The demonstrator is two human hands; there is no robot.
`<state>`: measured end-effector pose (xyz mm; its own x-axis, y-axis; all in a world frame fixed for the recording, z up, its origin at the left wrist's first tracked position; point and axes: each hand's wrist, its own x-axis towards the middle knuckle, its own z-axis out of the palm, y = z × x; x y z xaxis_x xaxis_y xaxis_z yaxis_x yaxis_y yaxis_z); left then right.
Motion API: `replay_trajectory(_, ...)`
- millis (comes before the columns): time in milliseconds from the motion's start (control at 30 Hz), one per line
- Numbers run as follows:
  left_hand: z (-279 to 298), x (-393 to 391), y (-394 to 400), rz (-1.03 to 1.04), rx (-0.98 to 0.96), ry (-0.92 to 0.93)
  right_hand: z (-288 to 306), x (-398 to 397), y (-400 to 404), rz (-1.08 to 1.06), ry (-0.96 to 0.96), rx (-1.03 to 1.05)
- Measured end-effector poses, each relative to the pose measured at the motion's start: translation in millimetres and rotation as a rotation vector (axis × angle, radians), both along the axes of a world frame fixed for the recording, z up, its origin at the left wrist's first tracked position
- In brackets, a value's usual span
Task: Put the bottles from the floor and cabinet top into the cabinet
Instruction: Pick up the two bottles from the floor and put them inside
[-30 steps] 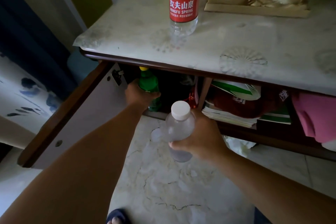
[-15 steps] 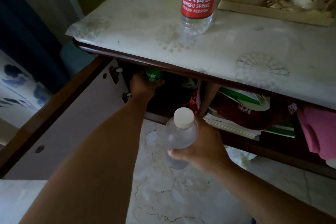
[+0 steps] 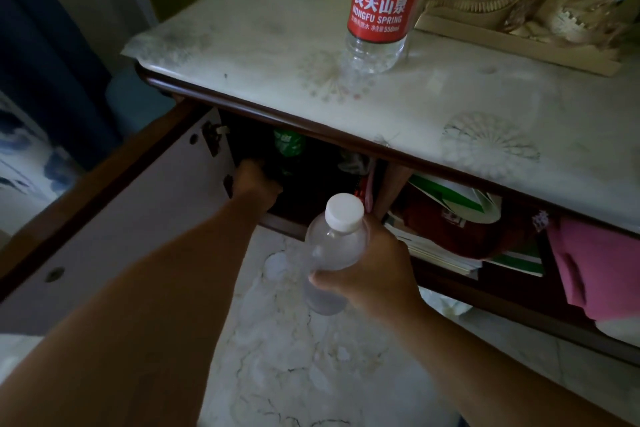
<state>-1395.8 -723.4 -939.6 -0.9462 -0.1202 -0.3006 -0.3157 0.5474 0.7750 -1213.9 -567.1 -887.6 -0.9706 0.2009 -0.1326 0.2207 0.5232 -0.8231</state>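
Observation:
My right hand [image 3: 374, 267] is shut on a clear bottle with a white cap [image 3: 332, 253], held upright above the floor in front of the open cabinet [image 3: 311, 128]. My left hand [image 3: 254, 180] reaches into the dark left compartment and grips the lower part of a green bottle [image 3: 289, 147]; its fingers are partly lost in shadow. A clear water bottle with a red label [image 3: 379, 10] stands on the cabinet top [image 3: 485, 107].
The cabinet door [image 3: 114, 218] swings open to the left. Books and papers [image 3: 450, 239] and a pink cloth [image 3: 595, 263] fill the right compartment. A golden ornament [image 3: 519, 7] sits at the back of the top. The cracked marble floor [image 3: 294, 357] lies below.
My left hand has pushed the green bottle deeper into the cabinet, under the top's edge. The right hand with the clear bottle has barely moved.

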Motion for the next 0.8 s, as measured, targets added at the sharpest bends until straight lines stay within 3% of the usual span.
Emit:
replay_trajectory(100,13,36,-15,-0.044,0.017,-0.08,9,-5,-4,-0.043,0.018,-0.029)
replay_trajectory(167,14,52,-27,-0.183,-0.022,-0.126,15,-11,-9,-0.056,0.011,-0.045)
replay_trajectory(233,20,67,-42,-0.425,-0.158,-0.224,21,-17,-15,-0.057,0.007,-0.028)
replay_trajectory(333,13,86,-62,-0.552,-0.351,-0.337,26,-26,-23,-0.025,0.033,0.016)
replay_trajectory(433,7,104,-76,-0.585,-0.353,-0.425,27,-35,-28,-0.067,0.022,0.019)
replay_trajectory(800,-14,101,-95,-0.653,-0.383,-0.348,17,-82,-48,-0.134,0.022,-0.004)
